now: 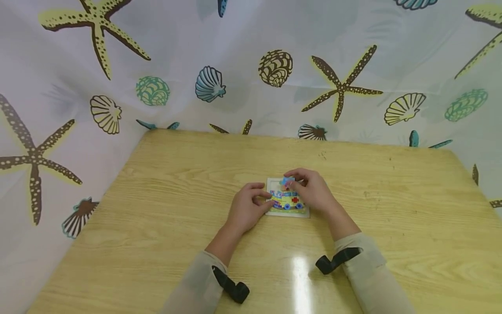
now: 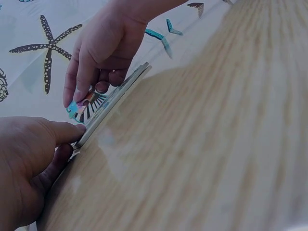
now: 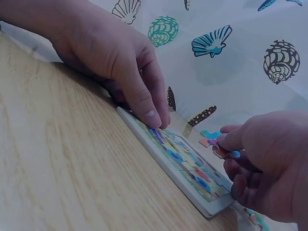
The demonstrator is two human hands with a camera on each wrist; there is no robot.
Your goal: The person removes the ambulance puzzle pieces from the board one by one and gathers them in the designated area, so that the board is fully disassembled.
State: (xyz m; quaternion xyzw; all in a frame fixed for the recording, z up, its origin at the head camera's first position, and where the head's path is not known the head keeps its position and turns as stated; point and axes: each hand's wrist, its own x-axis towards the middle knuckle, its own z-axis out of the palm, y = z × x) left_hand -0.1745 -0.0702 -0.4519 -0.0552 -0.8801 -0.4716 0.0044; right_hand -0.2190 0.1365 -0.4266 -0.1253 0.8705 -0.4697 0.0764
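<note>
Sleeves (image 1: 194, 281) nearest; right hand (image 1: 315, 192) pinches piece (image 1: 287, 179) (puzzle vehicle (image 1: 288, 199) crosswise).

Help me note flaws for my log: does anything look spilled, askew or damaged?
Nothing looks spilled or damaged. The colourful bits outside the puzzle frame, low in the right-wrist view, seem stray, though too hidden to identify. The frame's upper gap looks merely unfilled.

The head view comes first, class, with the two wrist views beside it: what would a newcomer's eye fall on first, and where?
Probably the bold starfish and shells on the pale curtain behind the table. Next, the small, colourful puzzle between two hands, the left hand at its left edge. Above it, the right hand pinches a bluish piece.
</note>
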